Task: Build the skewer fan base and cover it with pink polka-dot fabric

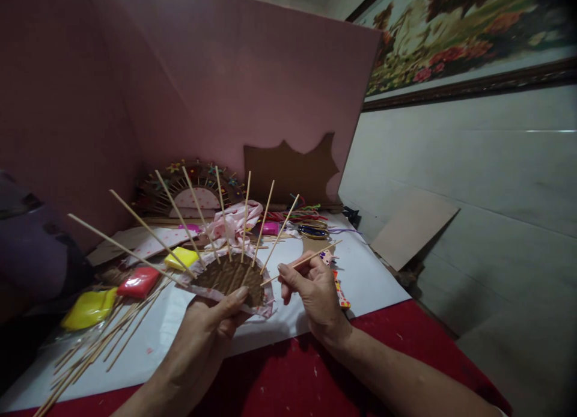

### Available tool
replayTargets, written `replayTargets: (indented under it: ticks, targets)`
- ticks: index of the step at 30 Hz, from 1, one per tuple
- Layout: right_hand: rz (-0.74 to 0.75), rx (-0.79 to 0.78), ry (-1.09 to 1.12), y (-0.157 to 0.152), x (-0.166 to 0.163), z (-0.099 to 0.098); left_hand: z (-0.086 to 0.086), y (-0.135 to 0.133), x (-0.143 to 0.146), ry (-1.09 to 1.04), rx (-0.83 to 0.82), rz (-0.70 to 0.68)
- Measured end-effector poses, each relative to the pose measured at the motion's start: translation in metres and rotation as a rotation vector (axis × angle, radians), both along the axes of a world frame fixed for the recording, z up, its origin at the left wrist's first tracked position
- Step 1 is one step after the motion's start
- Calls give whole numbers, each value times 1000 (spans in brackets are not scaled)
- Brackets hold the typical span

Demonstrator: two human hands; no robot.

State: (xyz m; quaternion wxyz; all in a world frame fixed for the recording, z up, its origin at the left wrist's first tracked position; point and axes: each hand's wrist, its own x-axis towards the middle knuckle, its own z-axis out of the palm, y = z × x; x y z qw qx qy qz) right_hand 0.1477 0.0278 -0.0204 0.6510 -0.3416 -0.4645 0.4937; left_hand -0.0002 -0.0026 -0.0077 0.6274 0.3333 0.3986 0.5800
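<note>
My left hand (216, 321) grips the lower edge of a brown cardboard half-disc (229, 279), thumb on its face. Pale pink cloth wraps the half-disc's rim, and several thin wooden sticks (193, 203) fan outward from its curved edge. Pinched between the fingers and thumb of my right hand (315, 291) is another wooden stick (311, 259). That stick slants, its lower left end close to the right side of the half-disc; whether it touches cannot be made out.
Loose sticks (94, 348) lie at the left near yellow (90, 307) and red (138, 282) packets. A finished-looking decorated fan (193, 191) leans at the back beside a jagged brown cardboard piece (288, 170). Scissors (314, 229) and pink cloth (234, 222) lie on white paper (369, 285).
</note>
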Motion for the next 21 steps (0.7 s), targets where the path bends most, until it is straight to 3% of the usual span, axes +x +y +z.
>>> replayTargets:
  ticks: [13, 21]
  targets:
    - [-1, -21, 20, 1, -1, 2, 3, 0, 1, 8, -89, 7]
    - [15, -113, -28, 2, 1, 3, 4, -2, 4, 5, -92, 11]
